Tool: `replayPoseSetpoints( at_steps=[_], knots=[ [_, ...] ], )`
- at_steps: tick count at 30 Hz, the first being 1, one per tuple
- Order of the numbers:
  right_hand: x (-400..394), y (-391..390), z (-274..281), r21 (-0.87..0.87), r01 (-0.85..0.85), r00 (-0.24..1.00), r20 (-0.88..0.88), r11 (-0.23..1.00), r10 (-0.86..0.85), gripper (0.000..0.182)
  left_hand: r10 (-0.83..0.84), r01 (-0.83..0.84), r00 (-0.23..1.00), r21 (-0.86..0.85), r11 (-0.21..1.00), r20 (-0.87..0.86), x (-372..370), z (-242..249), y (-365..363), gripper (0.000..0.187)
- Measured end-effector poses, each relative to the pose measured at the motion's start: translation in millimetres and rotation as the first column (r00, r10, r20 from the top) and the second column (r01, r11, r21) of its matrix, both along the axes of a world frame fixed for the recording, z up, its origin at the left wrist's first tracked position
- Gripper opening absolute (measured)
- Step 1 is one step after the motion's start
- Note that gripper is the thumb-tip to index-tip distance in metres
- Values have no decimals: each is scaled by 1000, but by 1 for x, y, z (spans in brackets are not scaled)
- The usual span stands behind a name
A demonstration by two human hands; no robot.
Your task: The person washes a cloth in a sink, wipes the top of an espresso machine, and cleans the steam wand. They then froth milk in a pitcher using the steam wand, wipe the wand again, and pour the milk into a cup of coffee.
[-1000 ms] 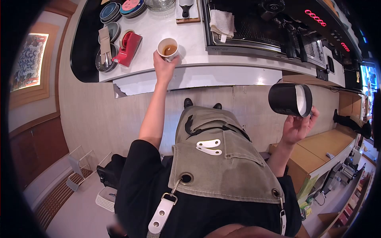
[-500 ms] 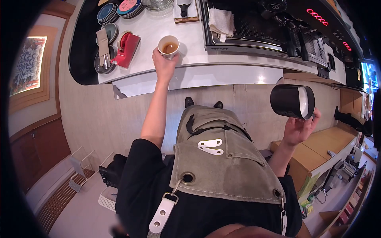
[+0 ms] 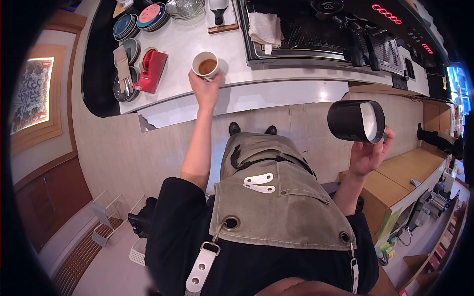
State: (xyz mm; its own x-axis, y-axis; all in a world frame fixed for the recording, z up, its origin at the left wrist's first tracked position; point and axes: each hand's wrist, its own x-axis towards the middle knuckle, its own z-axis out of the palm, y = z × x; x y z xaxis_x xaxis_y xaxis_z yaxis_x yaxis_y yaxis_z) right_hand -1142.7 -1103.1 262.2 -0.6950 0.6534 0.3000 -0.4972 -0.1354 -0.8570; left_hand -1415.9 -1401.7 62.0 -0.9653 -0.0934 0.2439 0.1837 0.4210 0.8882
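Note:
My left hand (image 3: 205, 90) is closed around a white paper cup (image 3: 196, 60) over the counter's front edge. Brown coffee (image 3: 208, 67) covers the bottom of the cup, which leans a little to the right. Out to the right, over the floor, my right hand (image 3: 370, 154) grips a black milk pitcher (image 3: 345, 122) from its handle side; the handle itself is mostly hidden by the fingers. White milk (image 3: 369, 122) shows in the pitcher's mouth. The cup and the pitcher are well apart.
A red tape dispenser (image 3: 154, 71) stands on the counter (image 3: 232, 53) left of the cup, beside stacked plates (image 3: 125, 26). An espresso machine (image 3: 306, 42) with a folded cloth (image 3: 265, 28) occupies the right. A wooden cabinet (image 3: 412, 170) stands behind at right.
The pitcher has shifted slightly left and up in the view. The cup sits slightly lower and leans more to the right. The whole view has turned a little.

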Motion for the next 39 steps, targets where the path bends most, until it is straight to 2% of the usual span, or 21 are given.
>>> replayPoseSetpoints(
  at_steps=[2, 5, 12, 15, 21, 24, 27, 31, 35, 39],
  knots=[
    [2, 2, 0, -5, -3, 1000, -1, 1000, 3, 31, 4, -5, 1000, -14, 1000, -28, 0, -2, 10, 60],
    [2, 5, -1, 0, -41, 999, -8, 999, 41, 31, 28, -27, 999, -13, 1000, 37, -10, 2, 6, 60],
    [0, 5, -1, 3, -16, 1000, 1, 1000, 16, 31, 17, -18, 999, 5, 1000, 33, -3, 2, 11, 62],
    [-2, 4, -1, -3, -19, 1000, 4, 1000, 19, 31, 33, -33, 999, -55, 998, -1, -7, 12, 11, 64],
    [-2, 7, 0, -1, -39, 998, -42, 999, 39, 30, 35, -40, 996, -70, 997, -80, -10, 43, 8, 61],
    [0, 8, -1, 11, -40, 999, -33, 999, 40, 30, 48, -51, 998, -72, 996, -46, -8, 39, 9, 62],
    [-1, 7, 0, 20, -27, 999, -24, 999, 27, 30, 41, -38, 999, -84, 996, 31, -7, 12, 9, 66],
    [0, 8, -1, 30, -21, 1000, 2, 999, 21, 30, 29, -30, 999, -27, 999, -25, -7, -8, 11, 65],
    [2, 6, 0, 0, -5, 1000, -5, 1000, 5, 30, 42, -42, 999, -26, 999, 2, -6, 0, 12, 65],
    [8, 16, -6, 70, -61, 998, 6, 996, 60, 40, 46, -46, 999, 0, 999, 15, -5, 17, 12, 64]
  ],
)
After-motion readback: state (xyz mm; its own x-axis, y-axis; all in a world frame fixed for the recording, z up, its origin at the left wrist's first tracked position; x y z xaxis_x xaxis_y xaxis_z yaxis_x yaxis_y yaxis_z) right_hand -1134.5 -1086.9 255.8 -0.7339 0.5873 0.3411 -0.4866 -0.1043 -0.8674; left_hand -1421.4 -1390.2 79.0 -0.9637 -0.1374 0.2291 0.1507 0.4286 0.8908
